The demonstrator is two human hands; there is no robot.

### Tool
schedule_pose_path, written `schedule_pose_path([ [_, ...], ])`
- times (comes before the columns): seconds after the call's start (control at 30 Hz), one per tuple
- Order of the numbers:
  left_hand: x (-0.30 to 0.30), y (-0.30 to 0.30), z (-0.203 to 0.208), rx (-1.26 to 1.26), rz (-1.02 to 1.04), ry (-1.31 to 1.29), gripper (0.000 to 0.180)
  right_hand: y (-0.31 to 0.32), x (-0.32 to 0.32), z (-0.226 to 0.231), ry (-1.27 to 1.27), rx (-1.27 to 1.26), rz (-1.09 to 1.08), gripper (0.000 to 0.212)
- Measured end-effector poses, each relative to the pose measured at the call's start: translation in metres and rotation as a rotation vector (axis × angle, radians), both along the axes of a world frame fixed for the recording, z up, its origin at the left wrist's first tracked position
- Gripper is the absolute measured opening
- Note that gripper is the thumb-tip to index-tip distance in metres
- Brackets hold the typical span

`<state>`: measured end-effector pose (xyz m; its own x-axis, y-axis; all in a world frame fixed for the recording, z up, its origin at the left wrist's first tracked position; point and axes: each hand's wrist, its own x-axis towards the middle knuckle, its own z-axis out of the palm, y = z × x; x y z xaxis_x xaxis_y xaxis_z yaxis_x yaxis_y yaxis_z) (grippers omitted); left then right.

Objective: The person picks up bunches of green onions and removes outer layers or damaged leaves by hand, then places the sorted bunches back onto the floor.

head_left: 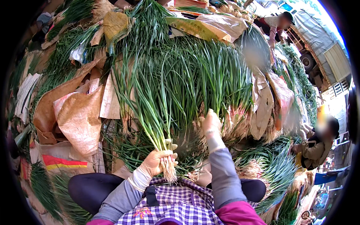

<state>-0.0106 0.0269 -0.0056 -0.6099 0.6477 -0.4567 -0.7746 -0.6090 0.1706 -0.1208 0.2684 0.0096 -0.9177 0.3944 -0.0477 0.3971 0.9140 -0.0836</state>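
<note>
My left hand (pixel 156 160), in a pale glove, is closed round a bunch of green garlic (pixel 152 122). Its long leaves lean up and to the left, and its pale roots (pixel 168 169) hang below my fingers. In front of me lies a wide heap of green garlic (pixel 187 80), leaves pointing away, with pinkish-white stem ends towards me. My right hand (pixel 211 122), gloved too, reaches to the near edge of this heap, at the stem ends. Its fingers are curled against the stalks, and what they hold is hidden.
Brown paper-like sacks (pixel 80 120) lie on the left, and another folded sack (pixel 262 107) covers stalks on the right. More green garlic (pixel 270 170) lies by my right knee. Two other people (pixel 318 144) (pixel 275 26) bend over stalks at the right, near a truck (pixel 318 45).
</note>
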Motion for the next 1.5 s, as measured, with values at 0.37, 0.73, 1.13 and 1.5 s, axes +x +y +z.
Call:
schedule_pose_path([
  [0.37, -0.002, -0.007, 0.013, -0.032, -0.043, 0.031, 0.028, 0.021, 0.024, 0.043, -0.088, -1.392, -0.123, 0.018],
  [0.73, 0.004, -0.003, 0.043, 0.032, -0.111, 0.272, 0.021, -0.014, 0.003, 0.01, 0.296, -0.97, -0.064, 0.026],
  [1.13, -0.001, -0.002, 0.017, -0.026, -0.091, 0.157, 0.021, 0.097, -0.004, 0.062, 0.387, -0.081, -0.094, 0.017],
  [1.5, 0.001, -0.004, 0.019, 0.017, -0.077, 0.188, 0.02, 0.057, 0.005, 0.035, 0.286, -0.647, -0.177, 0.022],
])
